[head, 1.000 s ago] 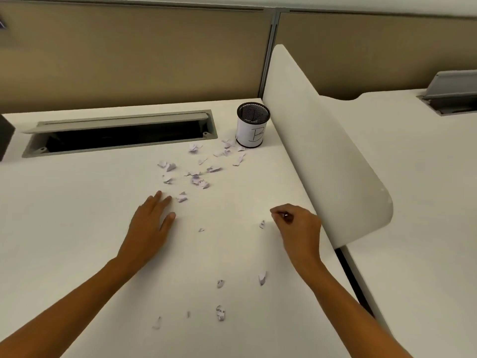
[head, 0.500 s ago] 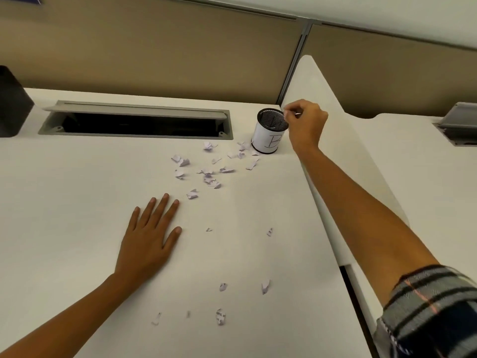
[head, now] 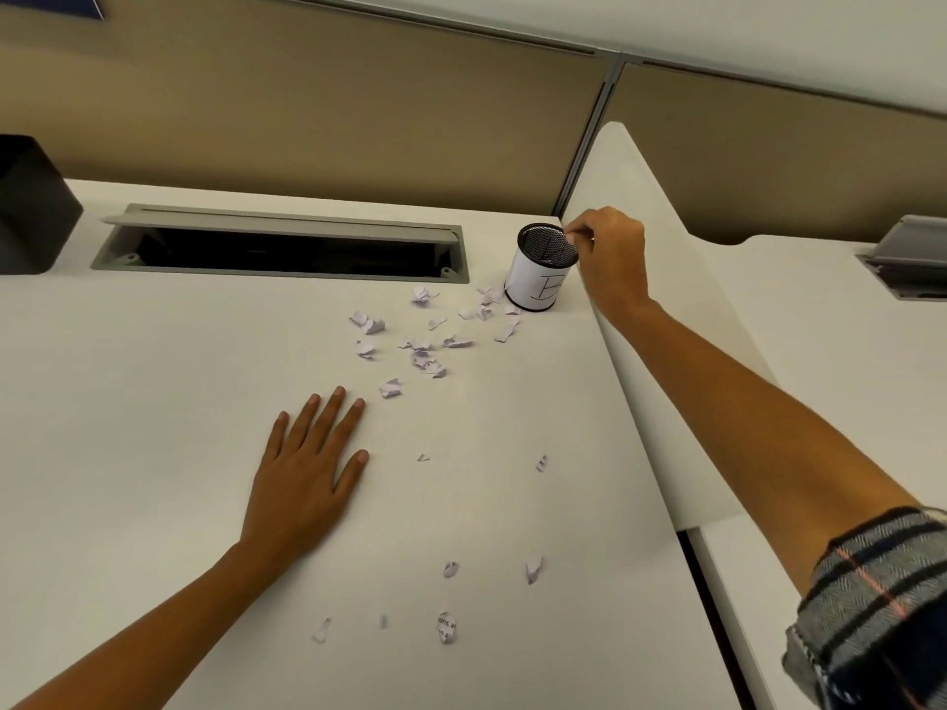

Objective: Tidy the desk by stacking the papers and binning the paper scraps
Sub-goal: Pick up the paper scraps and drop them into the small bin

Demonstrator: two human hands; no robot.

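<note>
Since the earlier frame the right hand sits lower at the rim of the mesh cup, fingertips pinched, whether on a scrap cannot be told, so open them only over its mouth, not above the paper scraps littering the desk beside it; the left hand rests flat, empty.
</note>
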